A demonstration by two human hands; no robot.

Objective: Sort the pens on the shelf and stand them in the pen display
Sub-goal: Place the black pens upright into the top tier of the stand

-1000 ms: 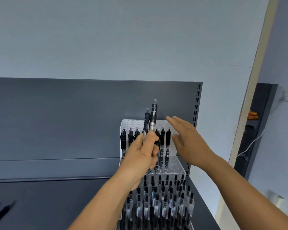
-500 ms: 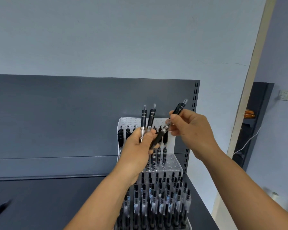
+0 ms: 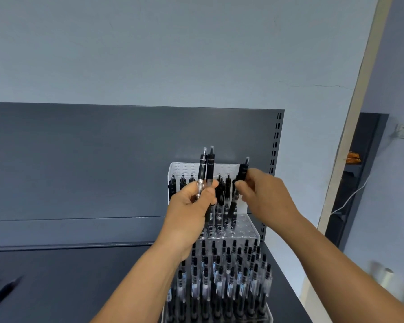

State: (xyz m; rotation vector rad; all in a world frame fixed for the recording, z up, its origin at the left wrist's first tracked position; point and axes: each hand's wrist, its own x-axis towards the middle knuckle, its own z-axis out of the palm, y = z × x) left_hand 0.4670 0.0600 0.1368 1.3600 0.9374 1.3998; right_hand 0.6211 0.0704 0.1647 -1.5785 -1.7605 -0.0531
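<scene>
- Two black pens [image 3: 205, 170] are gripped upright in the left hand [image 3: 191, 206], fingers curled round the lower barrels, clicker ends uppermost, in front of the upper tier of the pen display [image 3: 244, 226].
- A single black pen [image 3: 241, 174] is pinched between thumb and fingers of the right hand [image 3: 264, 194]; it is held nearly upright, its lower end reaching down to the middle tier's holes.
- The clear tiered pen display is seen standing at the right end of the dark shelf [image 3: 56, 287]; its lower tier is densely filled with pens, its upper rows only partly.
- Blurred loose pens [image 3: 0, 292] are noted lying on the shelf at far left.
</scene>
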